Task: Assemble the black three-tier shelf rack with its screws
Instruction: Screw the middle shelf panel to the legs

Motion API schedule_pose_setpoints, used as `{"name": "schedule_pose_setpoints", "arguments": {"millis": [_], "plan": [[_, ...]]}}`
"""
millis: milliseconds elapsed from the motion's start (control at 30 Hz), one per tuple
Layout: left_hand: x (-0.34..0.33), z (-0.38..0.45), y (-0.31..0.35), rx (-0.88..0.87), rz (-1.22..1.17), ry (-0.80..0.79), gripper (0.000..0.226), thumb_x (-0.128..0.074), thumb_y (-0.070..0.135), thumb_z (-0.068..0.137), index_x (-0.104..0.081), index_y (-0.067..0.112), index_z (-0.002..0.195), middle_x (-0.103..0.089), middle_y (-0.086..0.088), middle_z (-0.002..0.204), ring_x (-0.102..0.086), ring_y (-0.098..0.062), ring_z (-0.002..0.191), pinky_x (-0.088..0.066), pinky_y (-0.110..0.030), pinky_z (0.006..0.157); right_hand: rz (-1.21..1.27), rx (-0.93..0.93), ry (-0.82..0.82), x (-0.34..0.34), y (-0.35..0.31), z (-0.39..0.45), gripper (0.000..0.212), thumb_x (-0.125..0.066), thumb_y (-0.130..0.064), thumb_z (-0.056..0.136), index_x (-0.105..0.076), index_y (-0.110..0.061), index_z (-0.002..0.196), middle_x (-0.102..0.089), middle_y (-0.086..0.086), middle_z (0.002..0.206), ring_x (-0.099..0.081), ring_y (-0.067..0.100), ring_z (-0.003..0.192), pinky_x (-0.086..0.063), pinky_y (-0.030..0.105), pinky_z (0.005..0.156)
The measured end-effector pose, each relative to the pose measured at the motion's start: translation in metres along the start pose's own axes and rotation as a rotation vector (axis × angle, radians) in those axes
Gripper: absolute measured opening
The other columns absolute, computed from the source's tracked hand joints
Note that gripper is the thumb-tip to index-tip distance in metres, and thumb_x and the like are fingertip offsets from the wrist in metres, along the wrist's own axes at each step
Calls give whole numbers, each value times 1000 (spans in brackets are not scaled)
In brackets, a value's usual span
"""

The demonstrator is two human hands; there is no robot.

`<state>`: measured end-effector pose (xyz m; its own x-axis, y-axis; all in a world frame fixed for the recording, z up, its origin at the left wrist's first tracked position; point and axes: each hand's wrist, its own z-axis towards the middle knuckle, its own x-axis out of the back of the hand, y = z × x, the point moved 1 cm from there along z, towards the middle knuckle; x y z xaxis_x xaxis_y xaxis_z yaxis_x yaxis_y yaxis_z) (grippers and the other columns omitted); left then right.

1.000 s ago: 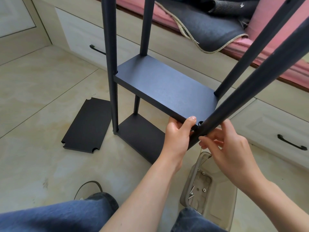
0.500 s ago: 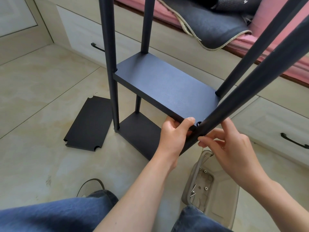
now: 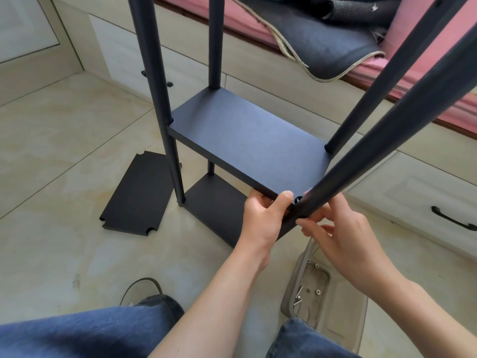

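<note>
The black rack stands on the floor with a middle shelf board [image 3: 247, 143] and a bottom board [image 3: 219, 202] between black poles. My left hand [image 3: 263, 220] grips the near right corner of the middle board, thumb on top. My right hand [image 3: 343, 239] has its fingers curled at the near right pole [image 3: 374, 143], right where it meets that corner; whether they pinch a screw is hidden. A third loose black board [image 3: 136, 197] lies flat on the floor to the left.
A beige tray [image 3: 325, 298] with several screws and washers sits on the tiled floor by my right knee. Cream drawers with black handles [image 3: 451, 220] and a pink cushioned bench with a dark blanket [image 3: 317, 40] run behind the rack. My legs in jeans fill the bottom.
Both hands have kept their place at the shelf corner; only the view has shifted slightly. My right fingers moved a little along the pole.
</note>
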<state>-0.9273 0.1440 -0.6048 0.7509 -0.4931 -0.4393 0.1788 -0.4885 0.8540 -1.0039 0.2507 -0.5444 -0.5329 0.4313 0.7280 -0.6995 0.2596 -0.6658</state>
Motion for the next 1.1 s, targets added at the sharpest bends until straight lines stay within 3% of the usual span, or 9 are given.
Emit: {"name": "schedule_pose_setpoints", "arguments": {"millis": [200, 333, 467, 700, 867, 933, 1100], "plan": [[2, -1, -1, 1, -7, -15, 46, -72, 41, 62, -66, 17, 101, -72, -17, 105, -71, -38, 101, -56, -58, 94, -11, -55, -57, -1, -6, -4, 32, -64, -8, 92, -48, -26, 113, -64, 0, 77, -64, 21, 67, -55, 46, 68], [6, -1, -4, 10, 4, -56, 52, -73, 43, 62, -67, 15, 105, -73, -17, 105, -71, -37, 100, -57, -58, 93, -39, -70, -45, -2, -9, -8, 39, -64, -8, 92, -46, -35, 114, -67, -7, 78, -65, 15, 73, -54, 38, 68], [7, -1, -5, 13, -25, -90, 41, -72, 37, 63, -70, 18, 99, -73, -8, 95, -71, -27, 90, -58, -52, 90, -57, -81, -29, -4, -10, -12, 48, -65, -9, 91, -42, -48, 106, -68, -7, 80, -63, 16, 74, -51, 34, 67], [6, -2, -7, 3, -79, -94, 25, -76, 42, 64, -74, 30, 86, -74, -2, 90, -71, -19, 82, -60, -46, 87, -12, -159, 24, -10, -12, -12, 46, -66, -5, 85, -48, -43, 103, -66, -1, 70, -62, 19, 63, -54, 39, 60], [5, -5, -6, 0, -108, -71, 42, -77, 38, 67, -70, 16, 102, -73, -18, 105, -72, -33, 94, -59, -48, 90, 66, -195, 47, -13, -13, -14, 45, -64, -4, 84, -46, -41, 102, -61, -3, 63, -54, 15, 54, -46, 30, 51], [5, -5, -6, -6, -119, -71, 38, -76, 35, 72, -70, 17, 104, -75, -12, 100, -73, -28, 91, -61, -45, 88, 89, -207, 62, -13, -13, -14, 44, -63, -3, 83, -44, -39, 101, -59, -4, 60, -52, 13, 50, -45, 27, 48], [3, -6, -8, 8, -131, -60, 27, -75, 29, 80, -70, 20, 104, -75, -1, 92, -74, -21, 86, -60, -47, 90, 106, -246, 79, -8, -13, -18, 40, -61, -9, 90, -38, -38, 103, -65, -2, 67, -58, 18, 55, -52, 46, 55]]}}
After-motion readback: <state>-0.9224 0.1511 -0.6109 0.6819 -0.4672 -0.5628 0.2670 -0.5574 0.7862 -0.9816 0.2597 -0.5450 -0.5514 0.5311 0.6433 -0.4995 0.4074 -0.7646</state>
